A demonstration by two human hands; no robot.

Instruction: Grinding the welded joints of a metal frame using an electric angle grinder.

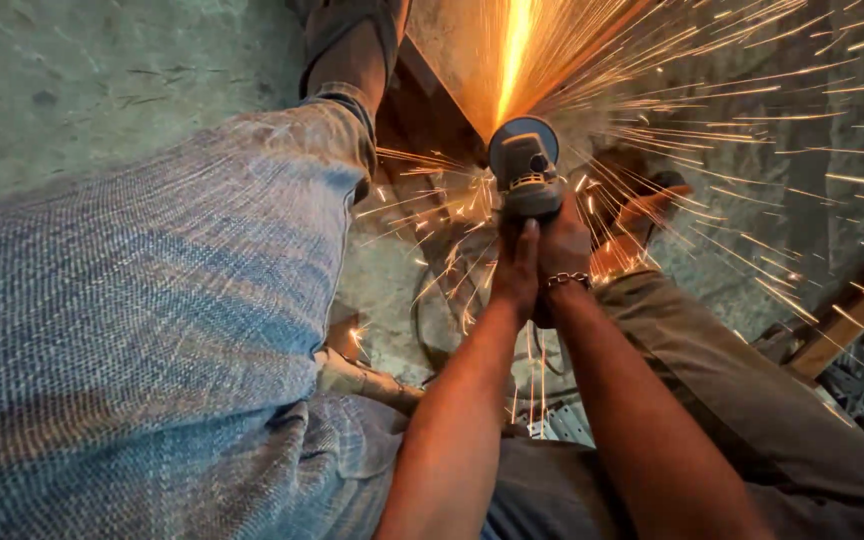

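Both my hands grip a blue-grey angle grinder (525,165) held out in front of me, low between my legs. My left hand (515,272) wraps the tool's body from the left. My right hand (565,250), with a metal chain bracelet at the wrist, wraps it from the right. The grinder's disc touches the edge of a flat metal piece (452,50) on the floor. A bright fan of orange sparks (652,90) shoots up and to the right from the contact point.
My left leg in blue jeans (152,300) fills the left side, its sandalled foot (352,40) resting by the metal piece. My right foot (642,215) is amid the sparks. The concrete floor (72,90) lies around. Wooden bars and scrap (852,330) lie at the right.
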